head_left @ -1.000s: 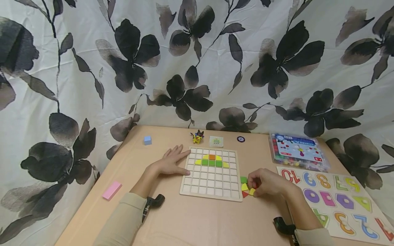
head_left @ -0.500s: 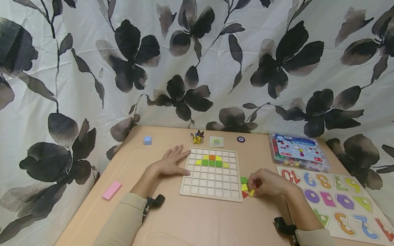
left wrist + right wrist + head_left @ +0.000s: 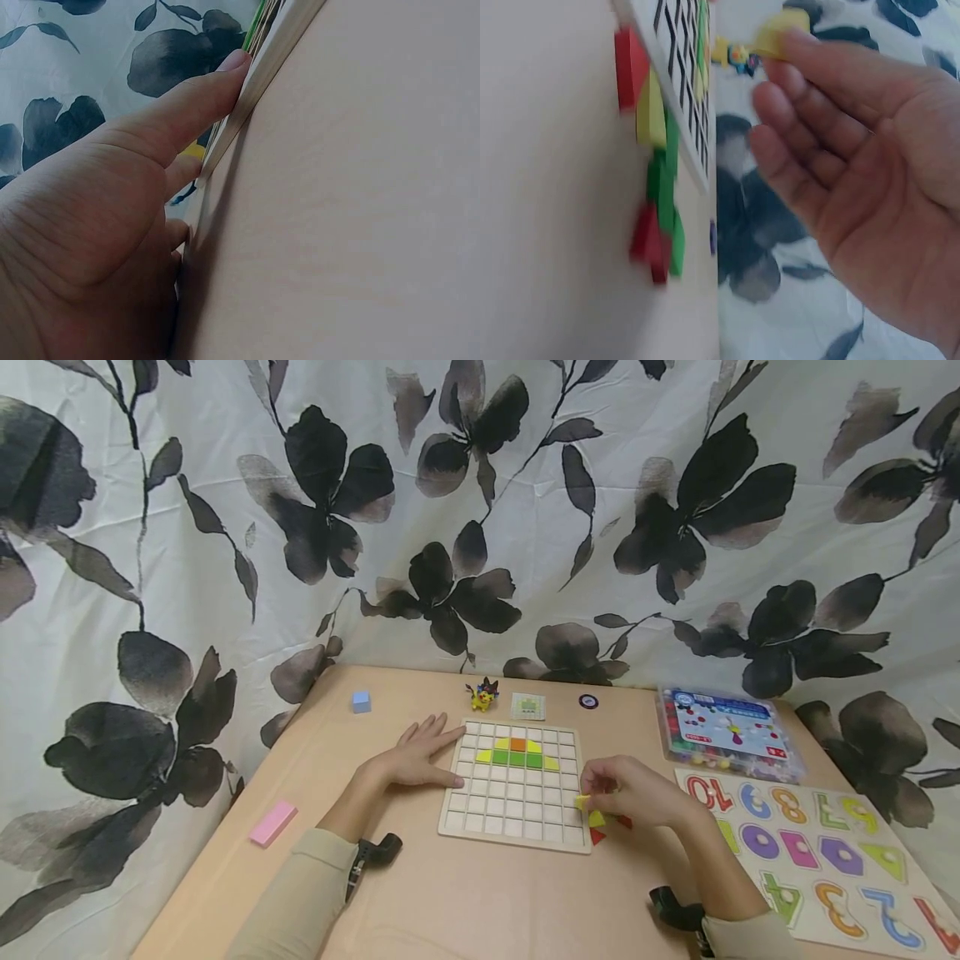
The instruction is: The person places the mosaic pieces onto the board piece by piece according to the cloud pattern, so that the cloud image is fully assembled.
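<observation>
Nearest, 2 beige sleeves enter from the bottom edge, each forearm angled inward over the surface (image 3: pixel 465 902). The right hand (image 3: pixel 633 793) is raised just off the surface at the right edge of the board (image 3: pixel 517 785), wrist bent, fingers curled, pinching a yellow piece (image 3: pixel 582 802) at the fingertips; the right wrist view shows that piece (image 3: pixel 780 34) held between thumb and forefinger, the other fingers loosely bent. Under the hand lie loose pieces (image 3: pixel 597 825), yellow and red in the head view, with green ones beside them in the wrist view (image 3: pixel 656 195), all just beside the board's right edge.

The left hand (image 3: pixel 416 758) lies flat and relaxed, palm down, fingers straight and slightly spread, gripping nothing; its fingertips touch the board's left edge, as the left wrist view shows with the thumb (image 3: pixel 187 109) pressed along the frame.

On the board, a short row of yellow, green and orange tiles (image 3: pixel 517 753) fills the upper cells.

To the right lies a number puzzle (image 3: pixel 825 852); to the left, a pink block (image 3: pixel 273 823). Farther back sit a plastic box (image 3: pixel 727 731), a blue cube (image 3: pixel 361 702), a small yellow figure (image 3: pixel 482 695), a card (image 3: pixel 527 705) and a dark disc (image 3: pixel 588 701), before the flowered curtain (image 3: pixel 480 510).
</observation>
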`<action>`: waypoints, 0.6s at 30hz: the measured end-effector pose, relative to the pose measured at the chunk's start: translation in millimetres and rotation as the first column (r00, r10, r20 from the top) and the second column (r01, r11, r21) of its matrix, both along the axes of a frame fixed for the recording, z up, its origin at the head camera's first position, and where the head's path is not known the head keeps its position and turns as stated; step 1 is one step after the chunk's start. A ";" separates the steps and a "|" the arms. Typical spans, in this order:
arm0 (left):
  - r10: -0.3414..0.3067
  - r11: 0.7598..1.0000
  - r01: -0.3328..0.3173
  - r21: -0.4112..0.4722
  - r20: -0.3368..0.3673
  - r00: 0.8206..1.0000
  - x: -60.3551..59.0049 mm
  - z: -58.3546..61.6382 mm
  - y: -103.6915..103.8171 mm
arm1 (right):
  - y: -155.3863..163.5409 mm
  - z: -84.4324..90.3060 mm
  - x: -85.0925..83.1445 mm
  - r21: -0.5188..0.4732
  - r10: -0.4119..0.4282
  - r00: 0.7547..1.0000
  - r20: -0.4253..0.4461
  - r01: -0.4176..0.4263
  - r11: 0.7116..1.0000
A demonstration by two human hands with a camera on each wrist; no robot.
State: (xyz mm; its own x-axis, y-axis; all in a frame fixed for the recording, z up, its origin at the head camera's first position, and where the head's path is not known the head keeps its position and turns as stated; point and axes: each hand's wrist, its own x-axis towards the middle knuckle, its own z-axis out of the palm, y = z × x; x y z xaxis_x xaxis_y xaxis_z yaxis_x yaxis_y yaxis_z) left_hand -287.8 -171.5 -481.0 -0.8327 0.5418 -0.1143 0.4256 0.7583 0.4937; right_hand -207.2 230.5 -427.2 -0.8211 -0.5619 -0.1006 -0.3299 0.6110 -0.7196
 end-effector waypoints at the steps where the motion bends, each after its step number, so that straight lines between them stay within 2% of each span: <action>1: 0.000 1.000 0.000 -0.001 0.001 1.000 -0.1 0.6 0.3 | -5.1 0.6 -1.4 -0.017 -0.010 0.999 -0.032 0.009 1.000; 5: 0.001 1.000 -0.001 -0.004 -0.005 1.000 -1.0 0.5 0.5 | -24.8 1.2 -7.2 -0.067 -0.030 0.989 -0.147 0.020 0.998; 7: 0.001 1.000 -0.001 -0.003 -0.007 1.000 -1.5 -0.6 0.3 | -34.1 1.9 -9.6 -0.082 -0.045 0.984 -0.171 0.031 0.996; 18: 0.002 1.000 -0.002 0.005 -0.002 1.000 0.5 -0.7 -0.1 | -79.5 -4.0 -25.2 -0.156 -0.117 0.978 -0.174 0.090 0.984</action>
